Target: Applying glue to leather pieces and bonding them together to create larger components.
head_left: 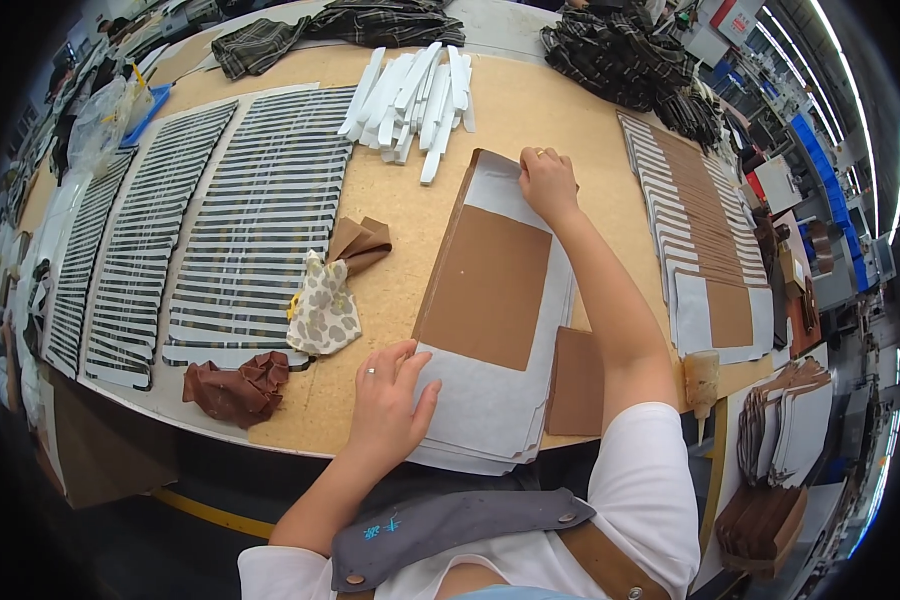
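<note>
In front of me lies a slanted stack of long, flat panels [492, 280], white with a brown rectangle across the middle of the top one. At its far right corner my right hand [550, 183] is closed, fingers curled over the top panel's edge. My left hand [390, 395] rests by the near left edge of the stack, its fingers apart and nothing held. A plain brown piece [575, 383] sticks out beside the stack on the right. To the left lie a spotted cloth [325, 308], a folded brown scrap [360, 245] and a crumpled reddish-brown scrap [238, 388].
White strips [410, 100] are heaped beyond the stack. Striped panels [260, 215] lie in rows at left; overlapping white-and-brown panels [700, 230] lie at right. A bottle with a nozzle [701, 385] stands near the right edge. Dark plaid fabric [615, 55] is piled at the back.
</note>
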`<state>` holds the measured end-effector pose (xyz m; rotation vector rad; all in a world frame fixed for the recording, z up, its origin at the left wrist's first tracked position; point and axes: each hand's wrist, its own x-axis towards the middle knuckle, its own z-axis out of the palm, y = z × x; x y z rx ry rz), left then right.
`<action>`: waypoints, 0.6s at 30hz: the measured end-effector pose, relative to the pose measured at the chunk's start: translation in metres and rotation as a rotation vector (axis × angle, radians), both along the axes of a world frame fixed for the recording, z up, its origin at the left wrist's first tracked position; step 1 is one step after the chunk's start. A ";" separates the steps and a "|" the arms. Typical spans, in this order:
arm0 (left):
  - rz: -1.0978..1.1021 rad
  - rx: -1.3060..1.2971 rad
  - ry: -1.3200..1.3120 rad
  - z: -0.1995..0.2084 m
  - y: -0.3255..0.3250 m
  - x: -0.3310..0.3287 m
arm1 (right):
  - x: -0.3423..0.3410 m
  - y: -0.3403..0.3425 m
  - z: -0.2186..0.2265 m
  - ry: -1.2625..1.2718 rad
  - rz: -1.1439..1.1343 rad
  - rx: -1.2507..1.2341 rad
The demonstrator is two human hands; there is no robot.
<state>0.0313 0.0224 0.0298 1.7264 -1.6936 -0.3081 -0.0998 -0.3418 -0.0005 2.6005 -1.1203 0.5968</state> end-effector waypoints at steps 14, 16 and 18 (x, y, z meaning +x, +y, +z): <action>0.099 -0.032 -0.019 0.004 0.030 0.007 | -0.005 0.028 0.019 -0.258 0.118 -0.091; 0.126 -0.046 0.006 0.004 0.031 0.011 | -0.010 0.040 0.045 -0.311 0.115 -0.085; 0.146 -0.060 0.001 0.001 0.030 0.016 | -0.024 0.047 0.074 -0.392 0.101 -0.089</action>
